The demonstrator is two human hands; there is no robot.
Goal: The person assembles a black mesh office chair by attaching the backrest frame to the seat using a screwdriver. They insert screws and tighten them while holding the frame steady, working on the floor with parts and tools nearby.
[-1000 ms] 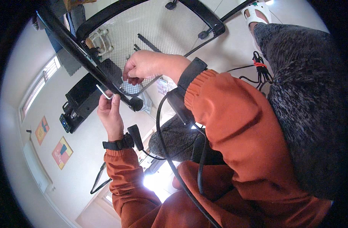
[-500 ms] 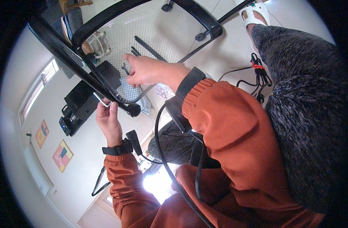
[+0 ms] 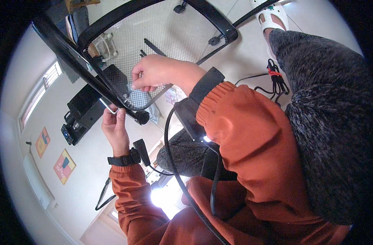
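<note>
A black-framed mesh chair panel (image 3: 113, 32) fills the upper part of the view, joined to a thick black tube (image 3: 88, 79) that slants down to a capped end. My left hand (image 3: 115, 130) is closed beside that tube, pinching a silver hex key (image 3: 109, 106) whose long arm reaches up to the tube. Over the mesh, my right hand (image 3: 160, 72) has its fingers curled together near the panel's lower edge. A small shiny bit shows between those fingers, but what they hold is mostly hidden.
Black bars (image 3: 153, 47) show beyond the mesh. A black speaker-like box (image 3: 90, 104) stands at the left, near the wall with pictures (image 3: 65, 166). A coiled black cable (image 3: 278, 83) with a red tie lies by my leg. A white clog (image 3: 272, 17) is at upper right.
My right hand's fingers have curled in and turned downward; the small wrench seen at them before is now hidden. The left hand keeps its pinch on the hex key.
</note>
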